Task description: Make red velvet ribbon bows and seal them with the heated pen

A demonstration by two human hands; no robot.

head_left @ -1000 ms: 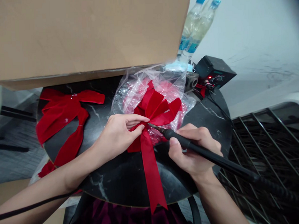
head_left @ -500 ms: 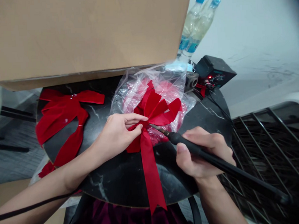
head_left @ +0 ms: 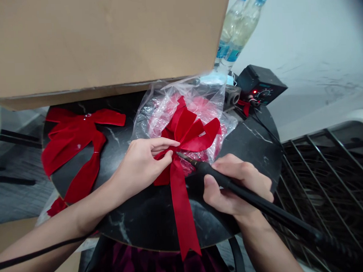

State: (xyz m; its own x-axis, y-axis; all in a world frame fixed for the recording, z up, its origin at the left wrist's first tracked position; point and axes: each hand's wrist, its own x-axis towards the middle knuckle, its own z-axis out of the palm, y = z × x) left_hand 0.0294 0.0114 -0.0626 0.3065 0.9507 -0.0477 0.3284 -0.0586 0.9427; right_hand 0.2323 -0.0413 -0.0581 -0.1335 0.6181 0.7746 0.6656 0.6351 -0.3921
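Left grip, head view: the left hand (head_left: 143,159), at centre, pinches the middle of a looped red ribbon bow (head_left: 185,125), seemingly to steady it.
Right grip: the right hand (head_left: 239,183), right of centre, grasps a slim black soldering iron (head_left: 211,174) pen-fashion, likely for fine control of its tip at the bow's middle.
Bow: mid-frame, partly over a transparent crinkled plastic bag (head_left: 141,119) on the black marbled round tabletop (head_left: 215,218).
Red velvet bows (head_left: 70,137): left of frame, apart, presumably out of the iron's way.

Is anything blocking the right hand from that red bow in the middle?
Nothing visible blocks it. The right hand holds a soldering iron whose tip points at the center of the red bow; the left hand pinches the bow from the opposite side.
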